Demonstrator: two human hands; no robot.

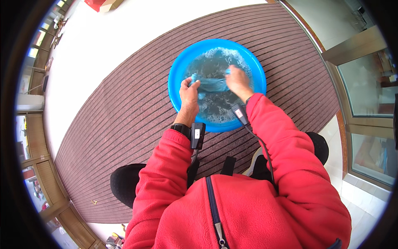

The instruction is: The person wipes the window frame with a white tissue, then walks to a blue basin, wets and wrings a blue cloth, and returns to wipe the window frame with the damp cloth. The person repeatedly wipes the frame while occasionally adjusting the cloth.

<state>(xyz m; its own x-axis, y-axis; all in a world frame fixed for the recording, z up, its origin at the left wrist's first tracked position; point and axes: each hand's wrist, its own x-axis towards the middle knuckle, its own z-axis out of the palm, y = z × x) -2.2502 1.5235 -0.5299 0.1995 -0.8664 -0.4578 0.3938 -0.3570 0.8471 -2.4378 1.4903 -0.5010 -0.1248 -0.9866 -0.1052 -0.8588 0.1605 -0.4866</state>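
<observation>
A round blue plastic basin [174, 81] of cloudy, sudsy water [211, 105] stands on the mat before me. Stretched across the water is a wet light-blue cloth [213, 84]. My left hand [189, 93] pinches its left end between thumb and fingers, over the basin's left side. At the other end my right hand [238, 81], slightly blurred, has its fingers closed around the cloth, and a bit of blue shows above its knuckles. White foam [222, 52] gathers along the far inner wall.
A ribbed brown-purple mat [130, 124] lies under the basin. Glass-paned door frames [348, 121] stand at right, and wooden panels with windows [39, 146] at left. Black sensor boxes [197, 136] with cables sit at both my wrists. A small yellow hook-shaped piece [94, 202] lies on the mat.
</observation>
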